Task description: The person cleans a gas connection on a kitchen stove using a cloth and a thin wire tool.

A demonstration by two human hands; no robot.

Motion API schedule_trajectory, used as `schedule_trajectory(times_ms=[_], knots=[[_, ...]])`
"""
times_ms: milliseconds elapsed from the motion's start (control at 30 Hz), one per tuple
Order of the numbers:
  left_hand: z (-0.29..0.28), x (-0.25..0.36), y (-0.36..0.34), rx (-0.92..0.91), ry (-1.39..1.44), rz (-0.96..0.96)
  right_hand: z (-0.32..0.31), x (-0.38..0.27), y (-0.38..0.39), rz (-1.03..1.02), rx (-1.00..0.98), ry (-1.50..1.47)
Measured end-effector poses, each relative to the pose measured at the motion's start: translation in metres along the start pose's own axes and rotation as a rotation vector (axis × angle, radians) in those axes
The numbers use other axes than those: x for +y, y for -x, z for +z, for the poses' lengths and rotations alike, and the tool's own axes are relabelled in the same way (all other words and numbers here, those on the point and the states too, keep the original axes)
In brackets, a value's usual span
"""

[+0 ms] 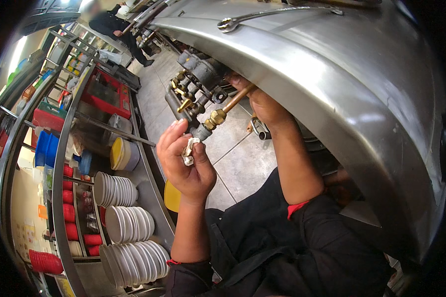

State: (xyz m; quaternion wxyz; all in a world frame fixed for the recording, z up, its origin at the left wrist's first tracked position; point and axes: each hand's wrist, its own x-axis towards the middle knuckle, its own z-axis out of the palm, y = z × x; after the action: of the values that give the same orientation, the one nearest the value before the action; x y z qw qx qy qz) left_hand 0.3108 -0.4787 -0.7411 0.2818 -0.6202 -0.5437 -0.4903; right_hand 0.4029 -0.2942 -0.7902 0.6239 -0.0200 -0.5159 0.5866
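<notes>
The left hand (186, 163) is curled into a loose fist, thumb and fingers pinching a crumpled scrap of whitish tape or paper (189, 151) right at the grey end fitting (201, 132) of a pipe. That fitting joins a brass hex nut (216, 117), faceted and dull gold, from which a slim copper tube (238, 98) runs up and right. The right hand (262, 104) reaches under the curved steel body and closes around the far end of the copper tube; its fingertips are partly hidden by the rim, so the exact grip is hard to make out. Just beyond the tube sits a cluster of grey valve blocks and brass fittings (195, 81), knobby and grimy.

Overhead, filling the upper right, is the brushed stainless-steel shell (332, 74) of a large appliance, smooth and rounded, with a steel spanner (277, 15) lying on top at the far side. The floor (243, 163) is pale grey square tile with dark grout. Both forearms are bare, with black sleeves pushed up near the bottom edge.

Along the left runs a long steel shelf counter (148, 198). Near at hand it holds rows of white bowls (134, 250) stacked on edge, with more stacks (115, 189) farther along. Beyond them a grey tub with a yellow lining (123, 154) lies tipped on its side. Red cups (69, 213) line a lower rack, blue tubs (45, 147) sit farther left, and a red crate (106, 94) stands at the far end. Another person in dark clothing (114, 24) stands at the far end of the aisle.
</notes>
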Motion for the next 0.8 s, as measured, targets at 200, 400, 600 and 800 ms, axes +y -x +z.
schedule_trajectory(times_ms=[200, 400, 600, 800], knots=[[0.000, 0.000, -0.001, 0.016, 0.012, -0.003, 0.001, -0.005, 0.003, 0.067, 0.021, -0.058], [-0.011, -0.012, 0.014, 0.065, 0.051, -0.142, -0.041, 0.013, -0.001, 0.000, 0.286, -0.101], [-0.028, -0.032, 0.049, 0.052, 0.970, -1.137, -0.042, 0.025, 0.059, 0.249, 0.360, -0.238], [-0.026, -0.030, 0.073, -0.126, 1.064, -1.177, 0.033, 0.012, 0.104, 0.336, 0.032, -0.213]])
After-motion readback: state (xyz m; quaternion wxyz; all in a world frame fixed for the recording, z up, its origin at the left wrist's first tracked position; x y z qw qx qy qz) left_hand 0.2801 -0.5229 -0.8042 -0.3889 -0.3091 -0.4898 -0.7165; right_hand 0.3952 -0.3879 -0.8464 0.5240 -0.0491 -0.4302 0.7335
